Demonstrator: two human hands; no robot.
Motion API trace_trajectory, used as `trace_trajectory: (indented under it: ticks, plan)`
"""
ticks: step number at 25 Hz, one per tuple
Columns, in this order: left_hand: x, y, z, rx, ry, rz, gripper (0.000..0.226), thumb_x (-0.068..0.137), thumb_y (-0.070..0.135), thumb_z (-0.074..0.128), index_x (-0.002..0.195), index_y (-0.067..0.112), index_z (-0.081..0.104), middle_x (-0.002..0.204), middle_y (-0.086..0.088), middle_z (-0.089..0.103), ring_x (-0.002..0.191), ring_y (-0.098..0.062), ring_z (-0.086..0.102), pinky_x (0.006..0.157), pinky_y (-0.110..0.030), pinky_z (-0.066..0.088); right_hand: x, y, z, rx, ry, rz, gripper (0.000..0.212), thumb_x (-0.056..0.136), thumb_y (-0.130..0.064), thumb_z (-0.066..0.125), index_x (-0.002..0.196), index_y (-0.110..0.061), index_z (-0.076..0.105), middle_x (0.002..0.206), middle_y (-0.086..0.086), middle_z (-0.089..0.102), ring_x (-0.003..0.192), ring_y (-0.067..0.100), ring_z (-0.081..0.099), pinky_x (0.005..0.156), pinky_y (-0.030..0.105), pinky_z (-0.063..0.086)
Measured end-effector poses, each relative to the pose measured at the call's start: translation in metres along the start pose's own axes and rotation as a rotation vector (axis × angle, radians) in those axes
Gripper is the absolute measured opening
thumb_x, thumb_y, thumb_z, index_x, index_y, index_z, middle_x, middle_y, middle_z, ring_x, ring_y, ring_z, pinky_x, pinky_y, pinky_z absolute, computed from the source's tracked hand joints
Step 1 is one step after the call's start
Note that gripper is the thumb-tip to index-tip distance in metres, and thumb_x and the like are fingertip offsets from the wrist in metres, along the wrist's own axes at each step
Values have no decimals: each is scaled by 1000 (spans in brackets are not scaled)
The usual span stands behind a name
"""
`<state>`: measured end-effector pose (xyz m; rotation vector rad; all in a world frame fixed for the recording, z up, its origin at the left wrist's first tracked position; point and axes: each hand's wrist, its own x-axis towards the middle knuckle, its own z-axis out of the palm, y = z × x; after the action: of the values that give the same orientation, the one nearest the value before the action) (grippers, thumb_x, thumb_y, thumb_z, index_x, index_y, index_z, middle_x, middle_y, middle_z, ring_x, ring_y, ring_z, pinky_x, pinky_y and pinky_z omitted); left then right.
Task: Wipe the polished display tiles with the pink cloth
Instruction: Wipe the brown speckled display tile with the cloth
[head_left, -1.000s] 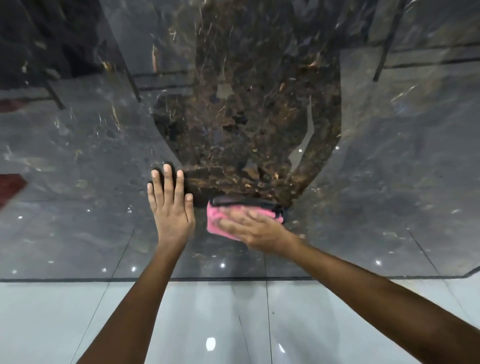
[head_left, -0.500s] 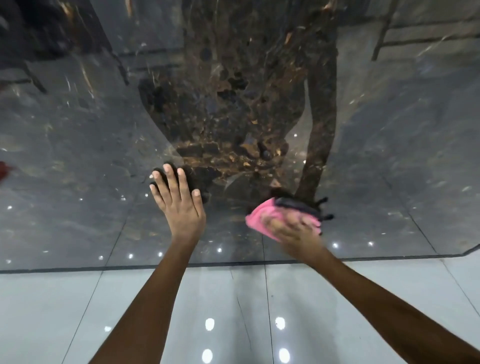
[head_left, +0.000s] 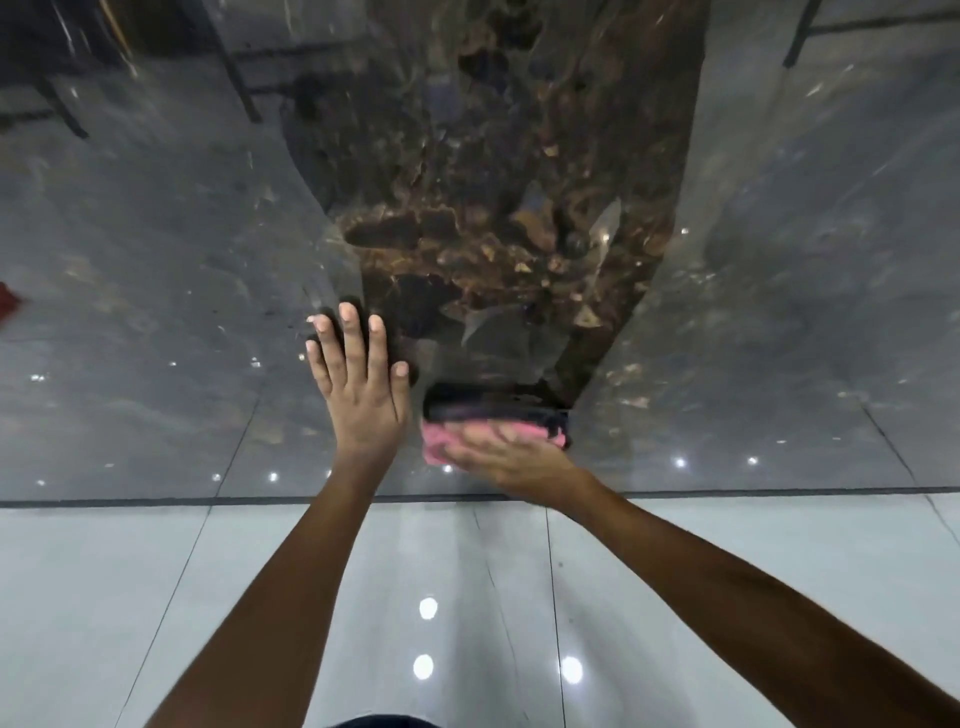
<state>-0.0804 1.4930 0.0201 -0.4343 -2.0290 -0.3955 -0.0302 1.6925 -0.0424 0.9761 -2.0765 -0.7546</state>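
Left hand (head_left: 363, 395) flat on dark polished display tile (head_left: 156, 312), fingers straight, slightly spread. Right hand (head_left: 511, 460) just beside it, blurred fingers laid straight over folded pink cloth (head_left: 441, 441), pressing it against the tile's lower part. Pale glossy floor tiles (head_left: 104, 597) below.

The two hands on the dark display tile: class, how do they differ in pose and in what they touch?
The left hand lies flat with fingers straight, pointing up the dark tile; the right hand lies across it, fingers pointing left. The left hand touches bare tile; the right hand presses the pink cloth against it. The left hand looks sharp, the right blurred. Both are flat and bare.
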Motion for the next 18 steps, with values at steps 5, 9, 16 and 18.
trace_trajectory:
  ticks: [5,9,16,18]
  plan:
    - [-53,1,10,-13,-115,-11,56,107,35,20,156,25,-4,162,5,-16,149,-20,-15,121,-40,-7,-41,24,2,-10,43,-66,81,82,-3,43,154,-19,10,160,-4,14,146,16,16,119,45,5]
    - [-59,-1,19,1,-102,6,57,106,31,23,156,27,-5,162,6,-18,149,-19,-18,121,-39,-9,-79,68,-5,287,406,876,67,88,-17,50,150,-22,24,159,-9,15,148,22,11,113,44,23]
    - [-62,-1,38,-4,11,-3,55,106,34,17,155,29,-7,161,9,-19,148,-17,-18,120,-39,-10,-56,-83,57,331,-38,277,84,81,-4,39,154,-19,1,148,-9,28,140,20,19,111,43,21]
    - [-62,-3,42,9,42,5,55,106,33,17,155,28,-7,161,9,-18,148,-17,-18,120,-39,-10,-39,-97,71,345,-131,3,71,88,5,22,153,-10,-4,157,-6,16,145,18,15,117,37,4]
